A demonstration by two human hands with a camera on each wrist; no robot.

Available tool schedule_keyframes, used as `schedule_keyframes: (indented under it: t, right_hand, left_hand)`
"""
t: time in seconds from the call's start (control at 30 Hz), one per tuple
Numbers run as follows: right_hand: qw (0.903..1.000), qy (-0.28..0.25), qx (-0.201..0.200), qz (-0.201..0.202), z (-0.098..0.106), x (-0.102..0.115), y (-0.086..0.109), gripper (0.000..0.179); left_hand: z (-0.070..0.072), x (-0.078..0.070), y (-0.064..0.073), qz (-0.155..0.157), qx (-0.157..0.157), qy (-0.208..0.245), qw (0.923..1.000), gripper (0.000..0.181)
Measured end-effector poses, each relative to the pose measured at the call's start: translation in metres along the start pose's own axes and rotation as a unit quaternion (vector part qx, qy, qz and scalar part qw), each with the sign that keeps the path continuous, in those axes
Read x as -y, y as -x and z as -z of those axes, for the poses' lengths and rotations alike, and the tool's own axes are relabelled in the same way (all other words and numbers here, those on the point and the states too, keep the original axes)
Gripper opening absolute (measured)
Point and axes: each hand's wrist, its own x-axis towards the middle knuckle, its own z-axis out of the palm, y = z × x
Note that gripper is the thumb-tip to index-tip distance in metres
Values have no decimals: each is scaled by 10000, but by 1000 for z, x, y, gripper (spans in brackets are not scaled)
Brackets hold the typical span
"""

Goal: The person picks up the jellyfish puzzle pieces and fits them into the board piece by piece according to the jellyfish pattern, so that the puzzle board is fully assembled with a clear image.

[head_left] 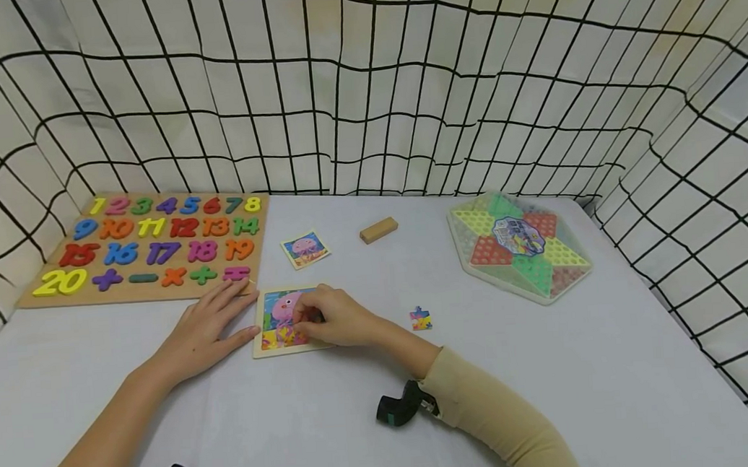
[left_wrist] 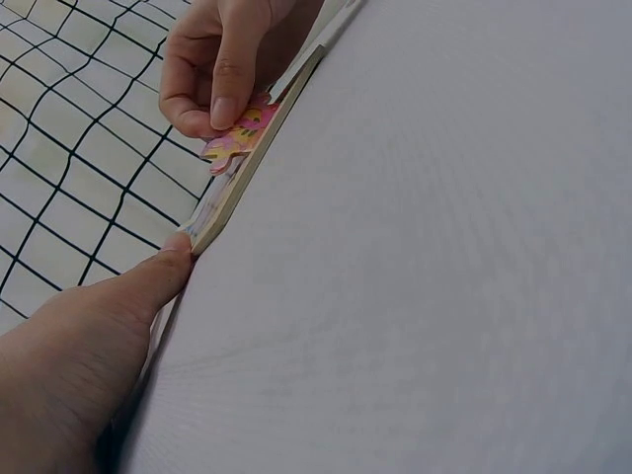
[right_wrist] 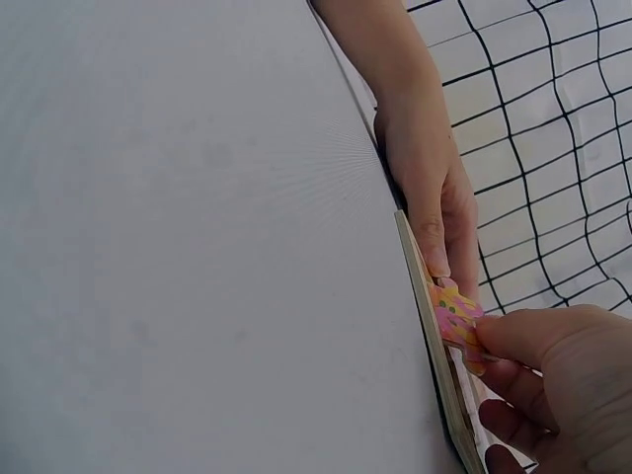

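A square wooden jigsaw tray (head_left: 291,351) with a pink cartoon picture lies flat on the white table. My left hand (head_left: 208,332) rests beside its left side, fingers extended and the thumb touching the tray's edge. In the left wrist view that thumb (left_wrist: 170,262) is at the tray's corner. Over the tray's right half, my right hand (head_left: 341,315) pinches a yellow-and-pink jigsaw piece (right_wrist: 456,318) between thumb and fingers. The piece is tilted close over the tray in the left wrist view. Part of the picture is hidden behind the right hand.
Right of the tray lies a loose jigsaw piece (head_left: 421,320). Behind are a small picture card (head_left: 306,250) and a wooden block (head_left: 379,230). A number board (head_left: 163,295) stands back left, a hexagonal star-patterned game box (head_left: 519,236) back right. Black netting (head_left: 336,62) surrounds the table.
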Motion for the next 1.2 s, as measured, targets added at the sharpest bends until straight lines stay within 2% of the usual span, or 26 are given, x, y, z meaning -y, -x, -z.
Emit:
schedule_keyframes:
  t: [0.2,0.53,0.93,1.2]
  right_hand:
    - [10000,67,-1,-3,-1,0,-1,4]
    - [9984,467,36,307,-2,-1,-3,4]
    - [9970,771,54,-57,-3,0,-2,13]
    - [9970,735,96,-213,-2,2,0,17]
  left_hand:
    - [0,-1,0,20,34,-30,10000,64]
    - [0,-1,0,59,58,6,10000,64]
    - [0,0,-2,34,32,-38,10000,64]
    - [-1,0,-1,15,-3,-31,10000,64]
